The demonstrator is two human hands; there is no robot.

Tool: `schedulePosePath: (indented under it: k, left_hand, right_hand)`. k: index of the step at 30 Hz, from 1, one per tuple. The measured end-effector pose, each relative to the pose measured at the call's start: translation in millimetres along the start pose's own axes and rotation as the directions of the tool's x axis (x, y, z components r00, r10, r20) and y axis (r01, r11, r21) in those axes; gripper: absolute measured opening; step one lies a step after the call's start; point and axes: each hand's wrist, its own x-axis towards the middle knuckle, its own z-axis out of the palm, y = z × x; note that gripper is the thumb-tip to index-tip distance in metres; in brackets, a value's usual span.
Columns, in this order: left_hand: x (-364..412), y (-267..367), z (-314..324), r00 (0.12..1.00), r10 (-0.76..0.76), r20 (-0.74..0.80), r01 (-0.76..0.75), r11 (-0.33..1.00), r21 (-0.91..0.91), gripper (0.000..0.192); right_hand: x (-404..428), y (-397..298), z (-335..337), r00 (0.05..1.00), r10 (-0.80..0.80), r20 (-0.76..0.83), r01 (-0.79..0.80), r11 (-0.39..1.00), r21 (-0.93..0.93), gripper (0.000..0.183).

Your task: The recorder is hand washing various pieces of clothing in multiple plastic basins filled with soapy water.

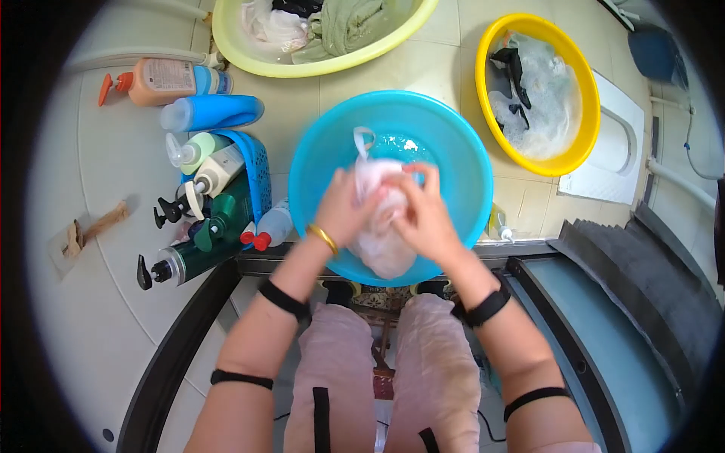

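Observation:
A pale pink and white wet garment (385,243) is bunched up over the blue plastic basin (317,136), with a thin white strap (362,141) sticking out at its top. My left hand (345,206), a gold bangle at its wrist, grips the cloth from the left. On the other side my right hand (422,209) pinches it between thumb and fingers. Both hands are slightly blurred. A little water glints in the bottom of the basin.
A pale yellow-green basin (317,71) with wet clothes stands at the far side. To the right are a yellow basin (592,113) of suds and dark cloth and a squat toilet (628,170). Several pump bottles crowd a blue basket (260,175) on the left. Folding door panels flank the sill.

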Motion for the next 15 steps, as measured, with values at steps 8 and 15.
schedulePosePath:
  k: [8, 15]
  left_hand:
    - [-66.9, -9.2, 80.0, 0.996, -0.01, 0.084, -0.037, 0.837, 0.546, 0.062]
    - [21.4, -58.4, 92.7, 0.969, -0.176, 0.173, 0.037, 0.796, 0.604, 0.062]
  right_hand:
    - [-60.1, 51.8, 59.8, 0.972, 0.235, -0.024, -0.19, 0.719, -0.668, 0.084]
    - [29.0, 77.4, 53.4, 0.881, 0.467, 0.073, -0.367, 0.774, -0.515, 0.048]
